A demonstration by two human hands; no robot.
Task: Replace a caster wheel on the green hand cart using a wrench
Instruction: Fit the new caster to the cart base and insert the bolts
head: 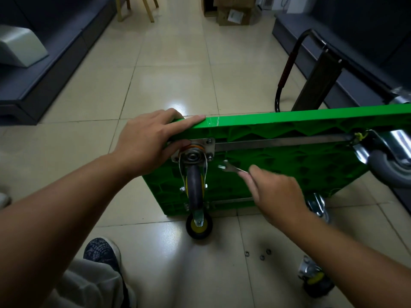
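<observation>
Our right fingers point(258, 174) are pinched narrow round the handle end of the wrench point(233, 168), so the right hand point(278, 194) is full, with the tool's open head pointing up and left, away from the palm. That head hangs just beside the lower right bolt point(210, 157) of the mounting plate point(204, 143), near it but not on it as far as we can tell (the tool is a little blurred). The wrench's long axis runs nearly in line with that bolt, so we judge the coming move to be a short slide leftward. The caster wheel point(194, 187) juts from the plate on the underside of the green hand cart point(289, 165), which stands on its edge. Our left hand point(146, 143) clasps the cart's top corner, fingers over the rim and thumb by the plate; it is nearer the caster, yet the right carries the tool. Loose nuts point(262, 257) and a spare caster point(313, 278) lie on the floor point(178, 74).
</observation>
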